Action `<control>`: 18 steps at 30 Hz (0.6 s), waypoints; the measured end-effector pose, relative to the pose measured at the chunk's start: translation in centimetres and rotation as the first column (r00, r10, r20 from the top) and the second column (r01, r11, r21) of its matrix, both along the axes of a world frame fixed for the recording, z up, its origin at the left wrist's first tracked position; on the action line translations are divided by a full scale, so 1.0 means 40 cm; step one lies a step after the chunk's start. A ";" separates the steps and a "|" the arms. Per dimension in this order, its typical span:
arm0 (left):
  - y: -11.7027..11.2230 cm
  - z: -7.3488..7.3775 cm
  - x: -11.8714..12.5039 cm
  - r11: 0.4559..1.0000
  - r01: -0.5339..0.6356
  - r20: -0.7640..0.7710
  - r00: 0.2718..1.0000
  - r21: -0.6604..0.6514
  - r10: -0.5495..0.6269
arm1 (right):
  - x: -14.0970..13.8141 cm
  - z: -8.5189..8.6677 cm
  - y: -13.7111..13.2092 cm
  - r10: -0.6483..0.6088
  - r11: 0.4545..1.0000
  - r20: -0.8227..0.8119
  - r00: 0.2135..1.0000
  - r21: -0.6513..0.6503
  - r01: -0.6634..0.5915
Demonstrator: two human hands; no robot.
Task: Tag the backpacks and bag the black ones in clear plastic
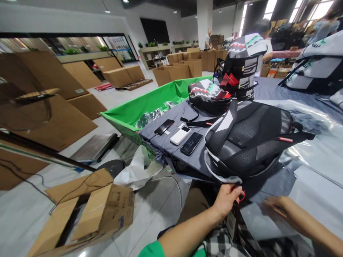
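Observation:
A black backpack point(249, 132) with grey-white edging lies on the grey cloth-covered table, its padded back panel and straps facing up. My left hand point(227, 198) is closed at the backpack's near edge, pinching a thin red cord point(242, 195). Below the fingers hangs what looks like a tag point(231, 223), partly hidden by my arm. To the right, my right hand point(280, 206) is over the pale plastic sheeting near the table's front edge. Motion blurs its fingers, and I see nothing held in it.
Two phones point(191, 143) and a white power bank point(180, 135) lie left of the backpack. A smaller shark-mouth bag point(207, 93) and stacked bags point(242, 67) stand behind. Beyond the table's left edge are a green-lined bin point(150, 101) and a cardboard box point(118, 207). People work farther back.

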State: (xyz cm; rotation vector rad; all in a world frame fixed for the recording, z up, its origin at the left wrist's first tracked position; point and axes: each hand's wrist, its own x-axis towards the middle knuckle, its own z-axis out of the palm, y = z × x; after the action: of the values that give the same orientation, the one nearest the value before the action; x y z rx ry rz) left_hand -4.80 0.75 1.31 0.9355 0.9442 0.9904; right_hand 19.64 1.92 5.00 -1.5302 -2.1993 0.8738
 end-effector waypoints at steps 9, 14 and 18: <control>-0.084 -0.011 0.084 0.778 0.443 -0.776 0.624 0.446 0.089 | -0.144 0.048 0.074 -0.097 0.985 -0.217 0.971 -0.163 0.062; -0.098 -0.029 0.063 0.722 0.494 -0.823 0.536 0.485 0.186 | -0.175 0.040 0.056 -0.302 0.952 -0.128 0.945 -0.102 0.290; -0.110 -0.026 0.017 0.914 -0.156 -0.460 0.824 0.376 0.330 | -0.189 0.026 0.061 -0.386 0.921 -0.110 0.916 -0.096 0.377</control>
State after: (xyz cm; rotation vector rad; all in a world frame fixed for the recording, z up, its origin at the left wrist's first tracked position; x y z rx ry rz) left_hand -4.11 -3.66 0.28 1.4294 1.4107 1.1620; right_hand 12.08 4.35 6.06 -1.8017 -1.7116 0.8996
